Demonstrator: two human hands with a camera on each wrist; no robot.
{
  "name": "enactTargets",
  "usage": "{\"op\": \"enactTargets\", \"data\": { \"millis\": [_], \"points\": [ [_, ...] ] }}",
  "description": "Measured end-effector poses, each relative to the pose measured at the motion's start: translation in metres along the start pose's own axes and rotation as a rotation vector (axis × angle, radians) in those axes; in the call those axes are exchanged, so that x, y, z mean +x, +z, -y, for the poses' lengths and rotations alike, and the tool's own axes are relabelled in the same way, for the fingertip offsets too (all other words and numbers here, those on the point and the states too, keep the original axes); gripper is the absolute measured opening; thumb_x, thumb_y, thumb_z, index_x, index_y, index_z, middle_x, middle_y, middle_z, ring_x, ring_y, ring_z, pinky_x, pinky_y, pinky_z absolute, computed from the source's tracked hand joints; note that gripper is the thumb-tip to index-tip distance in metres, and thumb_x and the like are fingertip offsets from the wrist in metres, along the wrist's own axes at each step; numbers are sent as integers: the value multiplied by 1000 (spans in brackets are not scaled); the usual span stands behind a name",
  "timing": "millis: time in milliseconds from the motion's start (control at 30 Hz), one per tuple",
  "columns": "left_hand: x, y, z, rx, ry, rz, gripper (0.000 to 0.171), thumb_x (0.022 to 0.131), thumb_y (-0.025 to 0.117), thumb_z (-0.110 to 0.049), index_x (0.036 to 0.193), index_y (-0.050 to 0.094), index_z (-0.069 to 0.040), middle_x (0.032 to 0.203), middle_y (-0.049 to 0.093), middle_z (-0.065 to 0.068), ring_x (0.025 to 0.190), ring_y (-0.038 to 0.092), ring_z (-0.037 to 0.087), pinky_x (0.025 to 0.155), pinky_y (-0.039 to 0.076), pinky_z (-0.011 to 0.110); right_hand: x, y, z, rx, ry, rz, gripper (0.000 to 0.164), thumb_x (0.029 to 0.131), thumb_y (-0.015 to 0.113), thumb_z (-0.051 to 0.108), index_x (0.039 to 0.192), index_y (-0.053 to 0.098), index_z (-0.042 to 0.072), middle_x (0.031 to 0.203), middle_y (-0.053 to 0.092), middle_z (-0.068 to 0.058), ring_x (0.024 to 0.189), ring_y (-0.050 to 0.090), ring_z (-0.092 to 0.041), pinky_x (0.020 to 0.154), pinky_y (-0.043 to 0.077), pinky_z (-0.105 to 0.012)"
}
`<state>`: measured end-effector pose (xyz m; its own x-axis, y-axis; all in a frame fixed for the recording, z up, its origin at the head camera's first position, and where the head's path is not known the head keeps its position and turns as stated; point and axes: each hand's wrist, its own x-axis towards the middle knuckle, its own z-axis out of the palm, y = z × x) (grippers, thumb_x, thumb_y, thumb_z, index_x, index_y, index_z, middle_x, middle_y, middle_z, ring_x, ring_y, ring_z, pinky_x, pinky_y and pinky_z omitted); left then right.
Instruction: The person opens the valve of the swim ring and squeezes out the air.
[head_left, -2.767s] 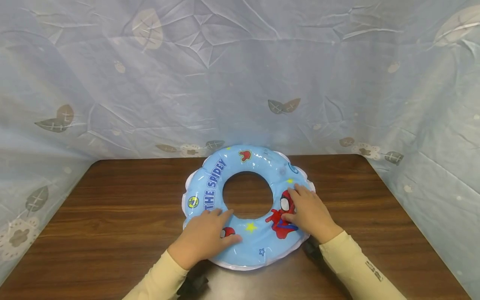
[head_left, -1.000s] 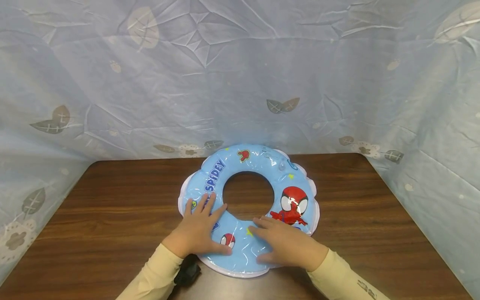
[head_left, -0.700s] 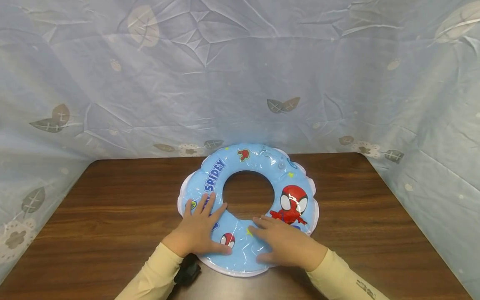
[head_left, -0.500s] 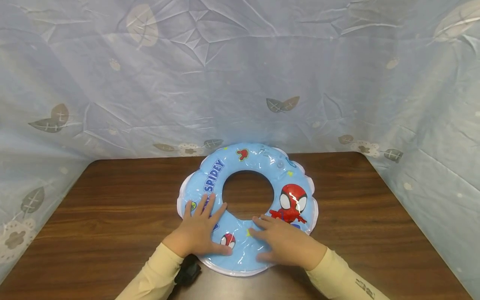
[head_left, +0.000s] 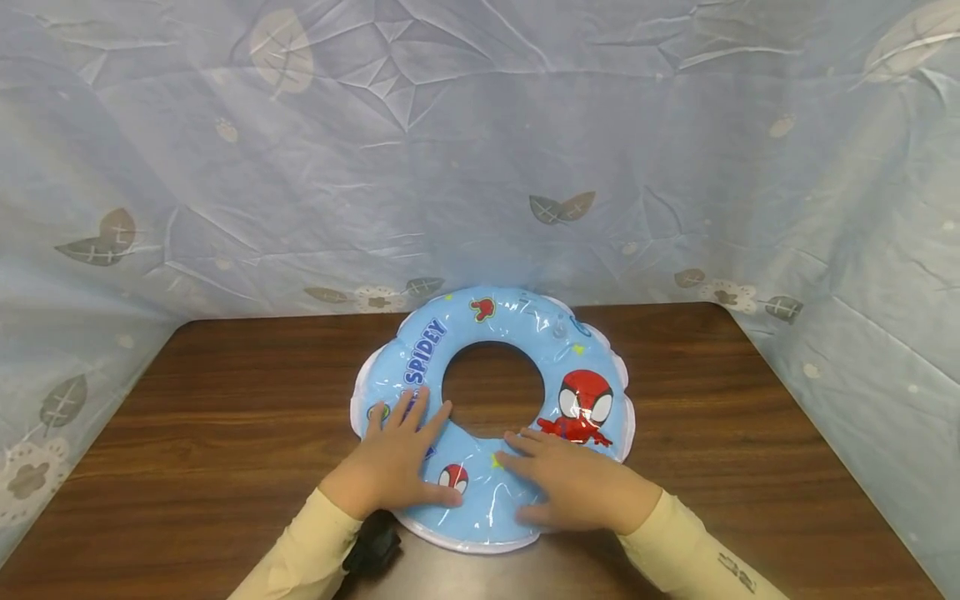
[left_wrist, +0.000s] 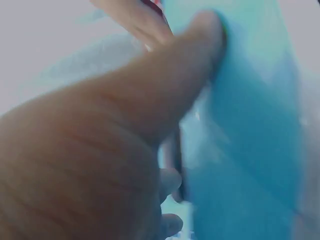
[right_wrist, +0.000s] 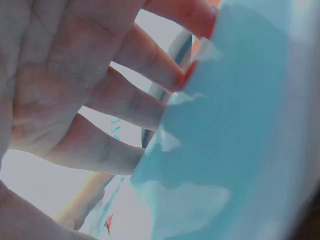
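Sleeves (head_left: pixel 303 550) in pale yellow come in closest to you, with a black object (head_left: pixel 373 543) just beside your left wrist, too dark to make out. Your left hand (head_left: pixel 390 467) lies fingers spread and straight, thumb stretched toward your other hand; it touches the inflated ring (head_left: pixel 487 521) without gripping it. Your right hand (head_left: pixel 581 483) has its fingers extended leftward, their tips against the ring, also holding nothing. The ring is under and ahead of both hands, its near band passing between them and its hole just beyond your fingertips. Being round, it gives you no long axis, and neither hand is clearly nearer. Just past your right hand sits the red printed figure (head_left: pixel 585 404); past your left fingertips runs the lettering (head_left: pixel 425 350). Outward on either side spreads the tabletop (head_left: pixel 225 433), and beyond the ring hangs patterned cloth (head_left: pixel 480 167).
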<state>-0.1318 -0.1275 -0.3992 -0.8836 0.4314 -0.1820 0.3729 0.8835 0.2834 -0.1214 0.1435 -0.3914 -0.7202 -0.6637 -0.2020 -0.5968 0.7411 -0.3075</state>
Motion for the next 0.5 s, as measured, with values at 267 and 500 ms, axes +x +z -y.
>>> {"op": "enactTargets", "data": {
  "millis": [267, 500],
  "points": [
    [-8, -8, -14, 5, -33, -66, 112, 75, 75, -76, 158, 42, -8, 164, 30, 28, 152, 22, 51, 115, 19, 76, -6, -14, -11, 89, 218, -189, 91, 85, 79, 52, 155, 46, 4, 163, 37, -22, 151, 27, -48, 116, 24, -72],
    [-8, -3, -20, -37, -126, -19, 119, 73, 72, -81, 161, 36, -11, 167, 26, 26, 153, 18, 53, 109, 20, 83, -6, -14, -16, 80, 370, -178, 110, 78, 79, 63, 157, 38, -3, 163, 30, -30, 147, 25, -61, 109, 22, -81]
  ]
}}
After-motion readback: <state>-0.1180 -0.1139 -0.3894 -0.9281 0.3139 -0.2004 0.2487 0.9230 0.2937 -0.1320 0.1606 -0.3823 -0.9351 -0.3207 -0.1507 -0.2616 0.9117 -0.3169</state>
